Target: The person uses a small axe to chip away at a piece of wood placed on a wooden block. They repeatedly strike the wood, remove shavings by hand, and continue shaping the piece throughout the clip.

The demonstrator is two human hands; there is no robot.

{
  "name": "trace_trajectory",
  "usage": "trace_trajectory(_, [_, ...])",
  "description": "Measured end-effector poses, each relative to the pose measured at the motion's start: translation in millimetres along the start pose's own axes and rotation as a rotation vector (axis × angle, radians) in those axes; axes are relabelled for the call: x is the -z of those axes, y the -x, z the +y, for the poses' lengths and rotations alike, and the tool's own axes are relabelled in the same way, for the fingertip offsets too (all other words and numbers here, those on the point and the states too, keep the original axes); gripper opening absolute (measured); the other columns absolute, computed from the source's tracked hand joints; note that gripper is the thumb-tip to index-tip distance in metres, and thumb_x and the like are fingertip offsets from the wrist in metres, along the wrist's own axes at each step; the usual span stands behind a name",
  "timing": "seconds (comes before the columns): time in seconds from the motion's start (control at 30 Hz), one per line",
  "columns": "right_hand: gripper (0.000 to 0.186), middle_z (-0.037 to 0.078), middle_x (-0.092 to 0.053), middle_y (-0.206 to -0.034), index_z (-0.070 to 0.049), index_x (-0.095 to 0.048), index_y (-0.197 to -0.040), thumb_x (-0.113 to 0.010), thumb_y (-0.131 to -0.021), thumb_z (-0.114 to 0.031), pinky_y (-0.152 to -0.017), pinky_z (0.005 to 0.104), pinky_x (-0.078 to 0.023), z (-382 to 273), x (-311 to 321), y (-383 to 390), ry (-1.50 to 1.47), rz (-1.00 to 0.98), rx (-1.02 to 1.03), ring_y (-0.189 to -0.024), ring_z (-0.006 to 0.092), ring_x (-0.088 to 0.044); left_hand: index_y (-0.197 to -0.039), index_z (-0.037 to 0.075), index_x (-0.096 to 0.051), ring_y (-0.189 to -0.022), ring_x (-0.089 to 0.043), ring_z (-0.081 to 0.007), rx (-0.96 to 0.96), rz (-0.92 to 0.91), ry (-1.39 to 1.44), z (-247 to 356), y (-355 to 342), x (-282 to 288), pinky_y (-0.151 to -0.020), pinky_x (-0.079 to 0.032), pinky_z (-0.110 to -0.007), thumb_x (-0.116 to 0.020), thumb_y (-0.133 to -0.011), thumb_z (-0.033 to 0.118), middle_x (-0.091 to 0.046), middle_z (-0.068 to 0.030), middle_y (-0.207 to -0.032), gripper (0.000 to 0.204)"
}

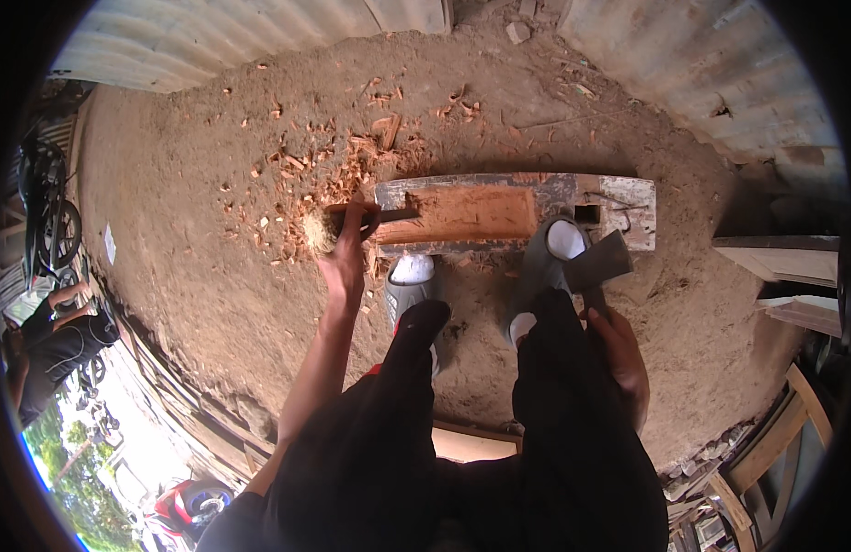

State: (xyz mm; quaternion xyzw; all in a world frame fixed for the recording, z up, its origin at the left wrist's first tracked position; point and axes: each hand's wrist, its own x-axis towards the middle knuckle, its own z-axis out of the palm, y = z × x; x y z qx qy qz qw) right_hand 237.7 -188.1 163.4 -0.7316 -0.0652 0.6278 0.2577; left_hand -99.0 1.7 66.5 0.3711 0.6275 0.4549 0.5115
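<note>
My left hand (346,247) is closed round a chisel (398,214), whose pale, frayed butt points left and whose dark blade points right. The blade's tip lies over the left end of a long wooden block (562,198) on the ground. A broad recess of fresh orange-brown wood is hollowed into the block, and a small square hole shows farther right. Gripped by its handle in my right hand (621,354) is a hammer with a dark, blocky head (598,265). That head is beside my right shoe, apart from the chisel.
Wood chips (352,161) litter the dirt left of and behind the block. My grey shoes (536,276) stand against its near side. Corrugated sheets (701,83) bound the far side. Boards (780,258) stand at right; a person (62,354) sits at left near a motorcycle (53,207).
</note>
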Motion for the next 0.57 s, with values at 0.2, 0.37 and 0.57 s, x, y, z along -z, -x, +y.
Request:
trace_trajectory(0.2, [0.033,0.002,-0.053,-0.069,-0.006,-0.057,-0.117,-0.059,-0.104,-0.036,-0.038,0.0273,-0.038,-0.5,0.4,-1.5,-0.015,-0.001,-0.001,-0.046,0.0108,-0.05,-0.109,0.003,-0.057,-0.103,-0.068,-0.0209,-0.092,-0.092,0.022,-19.4,-3.7,4.6,-0.096,-0.059,-0.039,-0.052,-0.11,0.031,-0.068,-0.0128,-0.11,0.028])
trace_trajectory(0.37, [0.034,0.002,-0.054,-0.07,-0.006,-0.057,-0.118,-0.059,-0.104,-0.036,-0.038,0.0273,-0.038,2.1,6.0,-2.3,-0.001,0.004,0.013,-0.046,0.0108,-0.051,-0.105,-0.003,-0.063,-0.101,-0.072,-0.0255,0.051,-0.262,0.054,-34.6,17.9,-3.4,-0.089,-0.064,-0.038,-0.066,-0.104,0.023,-0.073,-0.0191,-0.104,0.026])
trace_trajectory(0.57, [0.035,0.002,-0.055,-0.071,-0.008,-0.056,-0.119,-0.06,-0.103,-0.038,-0.038,0.0271,-0.04,5.0,3.0,-5.4,-0.031,-0.029,-0.009,-0.046,0.011,-0.052,-0.113,-0.004,-0.061,-0.117,-0.068,-0.0302,0.225,-0.413,0.198,-36.0,31.2,-54.9,-0.097,-0.061,-0.041,-0.071,-0.101,0.02,-0.07,-0.0245,-0.118,0.028])
